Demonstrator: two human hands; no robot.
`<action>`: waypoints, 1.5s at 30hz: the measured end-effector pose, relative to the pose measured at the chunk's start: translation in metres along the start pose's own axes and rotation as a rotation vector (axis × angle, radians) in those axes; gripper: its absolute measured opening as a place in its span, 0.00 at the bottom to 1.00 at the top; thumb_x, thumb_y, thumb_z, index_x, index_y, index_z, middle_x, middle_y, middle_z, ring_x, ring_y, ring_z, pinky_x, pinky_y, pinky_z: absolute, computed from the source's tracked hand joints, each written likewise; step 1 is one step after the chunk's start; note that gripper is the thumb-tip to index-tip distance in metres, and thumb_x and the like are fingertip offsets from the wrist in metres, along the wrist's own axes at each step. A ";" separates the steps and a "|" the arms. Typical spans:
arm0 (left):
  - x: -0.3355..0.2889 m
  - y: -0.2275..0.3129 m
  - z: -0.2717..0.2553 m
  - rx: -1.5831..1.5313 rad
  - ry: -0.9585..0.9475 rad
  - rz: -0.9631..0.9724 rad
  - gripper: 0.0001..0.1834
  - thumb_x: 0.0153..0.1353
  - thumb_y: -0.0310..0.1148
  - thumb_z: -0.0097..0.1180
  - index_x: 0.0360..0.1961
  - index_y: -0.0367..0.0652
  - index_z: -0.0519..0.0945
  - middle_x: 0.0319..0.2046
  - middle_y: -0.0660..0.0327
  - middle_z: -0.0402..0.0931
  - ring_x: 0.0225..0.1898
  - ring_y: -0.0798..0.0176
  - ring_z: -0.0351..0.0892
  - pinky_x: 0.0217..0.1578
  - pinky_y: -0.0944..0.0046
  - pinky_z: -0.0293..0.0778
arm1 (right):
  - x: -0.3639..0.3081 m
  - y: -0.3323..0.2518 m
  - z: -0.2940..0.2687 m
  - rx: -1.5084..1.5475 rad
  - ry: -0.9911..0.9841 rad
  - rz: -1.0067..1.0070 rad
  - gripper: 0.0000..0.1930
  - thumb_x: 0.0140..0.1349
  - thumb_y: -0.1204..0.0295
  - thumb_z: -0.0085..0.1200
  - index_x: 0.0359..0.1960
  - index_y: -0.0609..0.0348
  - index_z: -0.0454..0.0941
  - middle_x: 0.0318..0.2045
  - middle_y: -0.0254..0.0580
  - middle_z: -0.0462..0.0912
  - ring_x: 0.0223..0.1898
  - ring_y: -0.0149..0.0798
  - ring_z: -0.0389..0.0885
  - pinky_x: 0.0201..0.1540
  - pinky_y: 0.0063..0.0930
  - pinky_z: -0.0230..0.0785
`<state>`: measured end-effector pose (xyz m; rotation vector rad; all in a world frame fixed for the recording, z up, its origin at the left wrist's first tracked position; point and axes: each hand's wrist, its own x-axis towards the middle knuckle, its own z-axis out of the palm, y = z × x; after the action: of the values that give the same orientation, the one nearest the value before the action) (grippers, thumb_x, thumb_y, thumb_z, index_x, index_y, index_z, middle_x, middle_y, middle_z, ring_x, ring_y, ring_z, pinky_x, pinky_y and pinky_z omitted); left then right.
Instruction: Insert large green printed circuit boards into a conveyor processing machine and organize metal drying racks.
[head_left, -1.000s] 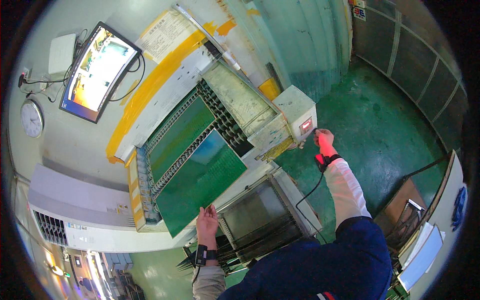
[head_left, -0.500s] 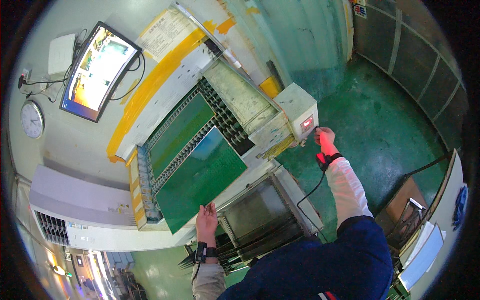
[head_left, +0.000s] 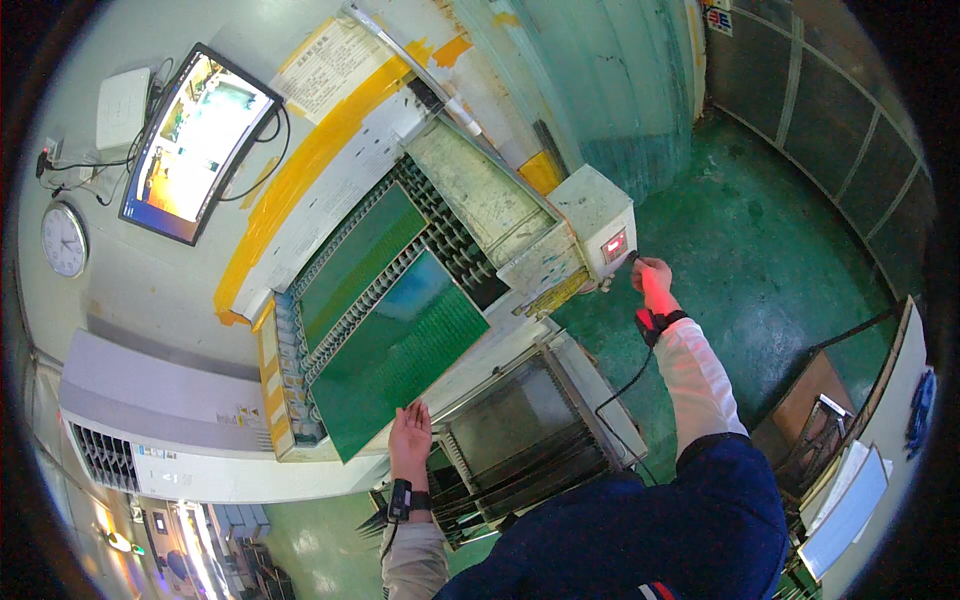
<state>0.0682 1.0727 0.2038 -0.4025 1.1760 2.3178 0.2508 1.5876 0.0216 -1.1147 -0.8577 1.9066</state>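
Observation:
A large green panel (head_left: 400, 345) rests partly on the roller bed of a machine, its near corner reaching past the edge toward me. My left hand (head_left: 411, 436) is palm up at that near edge, fingers stretched out and touching or just under it. Farther in, a second green panel (head_left: 365, 255) lies on the rollers (head_left: 460, 240). At the right, my right hand (head_left: 652, 280) pinches a small dark knob (head_left: 632, 257) on the side of a pale control box (head_left: 596, 215), which has a lit red display (head_left: 614, 245).
A dark rack (head_left: 525, 410) stands below the roller bed, close to my left forearm. A cable (head_left: 622, 388) hangs from my right wrist. On the wall are a monitor (head_left: 200, 145) and a clock (head_left: 65, 238). Papers (head_left: 845, 510) sit at the lower right.
The nearer panel has shifted slightly inward onto the rollers, and my left hand has moved a little with it, its fingers straighter. My right hand stays at the knob, barely moved.

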 end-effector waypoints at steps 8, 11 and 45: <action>-0.001 0.005 -0.006 0.015 -0.009 0.028 0.12 0.63 0.34 0.49 0.39 0.34 0.71 0.40 0.52 0.74 0.44 0.57 0.72 0.49 0.61 0.72 | -0.010 -0.004 -0.008 -0.016 0.001 0.026 0.12 0.55 0.73 0.54 0.40 0.64 0.73 0.21 0.34 0.74 0.16 0.28 0.69 0.14 0.22 0.60; 0.002 0.008 -0.007 -0.003 -0.012 0.046 0.12 0.63 0.34 0.49 0.38 0.34 0.71 0.40 0.53 0.74 0.44 0.56 0.72 0.49 0.61 0.72 | -0.012 -0.009 0.010 -0.088 0.010 -0.005 0.14 0.56 0.71 0.55 0.42 0.63 0.74 0.24 0.34 0.76 0.18 0.28 0.71 0.16 0.21 0.63; 0.004 -0.021 -0.068 0.756 -0.102 -0.034 0.14 0.61 0.40 0.51 0.32 0.38 0.76 0.26 0.60 0.76 0.25 0.64 0.77 0.25 0.67 0.73 | 0.027 0.010 0.005 -0.072 -0.054 -0.082 0.06 0.55 0.74 0.53 0.31 0.60 0.68 0.15 0.34 0.70 0.10 0.27 0.65 0.08 0.22 0.54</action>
<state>0.0790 1.0292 0.1489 -0.0234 1.8381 1.6639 0.2344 1.6047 0.0052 -1.0586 -0.9941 1.8583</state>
